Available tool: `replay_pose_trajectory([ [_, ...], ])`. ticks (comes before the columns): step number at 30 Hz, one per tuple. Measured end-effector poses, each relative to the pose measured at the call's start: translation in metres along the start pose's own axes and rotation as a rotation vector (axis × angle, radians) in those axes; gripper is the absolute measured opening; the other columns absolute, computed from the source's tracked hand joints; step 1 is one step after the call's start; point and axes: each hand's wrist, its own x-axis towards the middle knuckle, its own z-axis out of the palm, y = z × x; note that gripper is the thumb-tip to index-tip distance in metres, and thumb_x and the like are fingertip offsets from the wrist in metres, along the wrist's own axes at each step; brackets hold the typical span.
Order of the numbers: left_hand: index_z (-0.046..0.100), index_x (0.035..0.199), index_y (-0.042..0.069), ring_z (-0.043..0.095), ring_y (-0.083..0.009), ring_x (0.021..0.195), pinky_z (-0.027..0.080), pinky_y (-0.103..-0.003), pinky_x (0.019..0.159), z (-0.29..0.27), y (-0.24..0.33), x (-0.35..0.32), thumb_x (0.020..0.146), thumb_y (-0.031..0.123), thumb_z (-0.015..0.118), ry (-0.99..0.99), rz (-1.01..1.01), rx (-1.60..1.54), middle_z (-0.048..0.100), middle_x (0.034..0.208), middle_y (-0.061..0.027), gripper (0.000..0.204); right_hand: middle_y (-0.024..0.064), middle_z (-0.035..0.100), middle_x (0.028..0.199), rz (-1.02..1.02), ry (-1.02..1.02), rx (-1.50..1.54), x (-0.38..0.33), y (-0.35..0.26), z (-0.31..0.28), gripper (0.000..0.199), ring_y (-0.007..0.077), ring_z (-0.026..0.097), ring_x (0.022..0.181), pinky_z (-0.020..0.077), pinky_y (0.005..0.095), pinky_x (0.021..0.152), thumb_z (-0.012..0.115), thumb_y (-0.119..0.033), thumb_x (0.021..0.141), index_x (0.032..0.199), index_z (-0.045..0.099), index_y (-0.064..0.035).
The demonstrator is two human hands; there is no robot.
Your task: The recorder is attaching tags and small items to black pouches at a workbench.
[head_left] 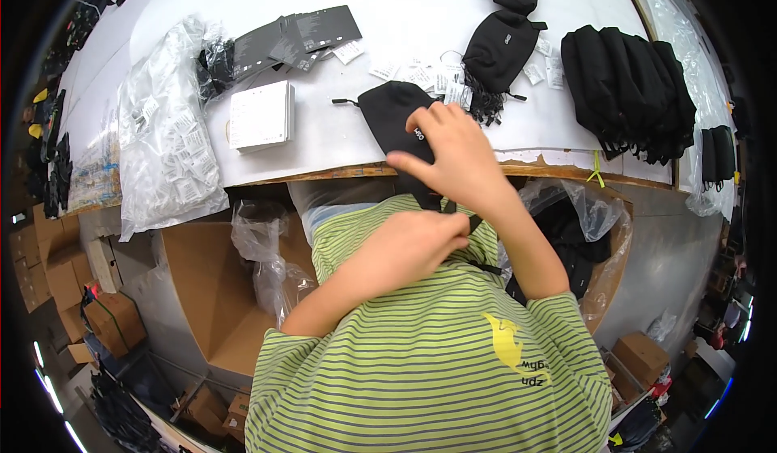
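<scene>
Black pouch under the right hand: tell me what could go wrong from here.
The black pouch reaches past the front edge of the table, so it might slip down. The right hand is close to loose tags and could brush them out of place. The clear bag drapes over the table's edge and might slide off if bumped.

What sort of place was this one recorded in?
Probably a packing or finishing area in a workshop or warehouse: a pile of black fabric goods and a clear plastic bag of white tags lie on a large white-covered table, with open cardboard boxes below it.
</scene>
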Motion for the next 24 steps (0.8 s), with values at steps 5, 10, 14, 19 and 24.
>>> replay_pose_trajectory([
  [5, 0.055, 0.084, 0.005, 0.061, -0.0270, 0.073, 0.047, -0.037, 0.063, 0.010, -0.001, 0.001, 0.083, 0.015, 0.063, -0.018, 0.075, 0.025, 0.059, 0.074, -0.0096, 0.014, 0.0082, 0.054, 0.090, 0.125, -0.097, -0.155, -0.007, 0.006, 0.019, 0.040, 0.0285, 0.054, 0.086, 0.0449, 0.0385, 0.074, 0.075, -0.033, 0.070, 0.090, 0.054, -0.0060],
  [10, 0.058, 0.091, 0.004, 0.058, -0.0257, 0.091, 0.047, -0.033, 0.078, -0.006, -0.011, 0.007, 0.081, 0.010, 0.066, 0.174, 0.201, -0.138, 0.059, 0.095, -0.0091, 0.014, 0.0097, 0.060, 0.077, 0.169, -0.194, -0.037, -0.013, 0.017, 0.000, 0.016, 0.0303, 0.060, 0.071, 0.0474, 0.0391, 0.062, 0.066, -0.018, 0.078, 0.082, 0.057, -0.0050],
  [14, 0.060, 0.100, 0.005, 0.051, -0.0259, 0.106, 0.042, -0.036, 0.089, -0.037, -0.033, 0.008, 0.079, 0.007, 0.067, 0.402, 0.069, -0.018, 0.058, 0.113, -0.0074, 0.022, 0.0061, 0.058, 0.070, 0.102, 0.152, 0.041, -0.021, 0.015, -0.034, 0.009, 0.0245, 0.059, 0.060, 0.0457, 0.0347, 0.054, 0.061, -0.014, 0.081, 0.079, 0.057, -0.0070],
  [19, 0.061, 0.109, 0.011, 0.048, -0.0236, 0.107, 0.034, -0.037, 0.090, -0.042, -0.037, 0.015, 0.074, 0.010, 0.072, 0.488, 0.122, 0.435, 0.056, 0.111, -0.0031, 0.037, 0.0042, 0.059, 0.071, 0.025, 0.142, 0.096, -0.026, 0.006, -0.056, 0.007, 0.0220, 0.057, 0.054, 0.0443, 0.0311, 0.049, 0.065, -0.010, 0.079, 0.081, 0.060, -0.0065],
  [24, 0.060, 0.110, 0.015, 0.048, -0.0219, 0.101, 0.034, -0.035, 0.084, -0.033, -0.050, 0.012, 0.072, 0.009, 0.074, 0.648, 0.214, 0.541, 0.053, 0.111, -0.0027, 0.041, 0.0038, 0.061, 0.072, -0.022, 0.147, 0.189, -0.025, -0.002, -0.062, 0.007, 0.0218, 0.057, 0.053, 0.0441, 0.0300, 0.048, 0.066, -0.009, 0.078, 0.082, 0.060, -0.0059],
])
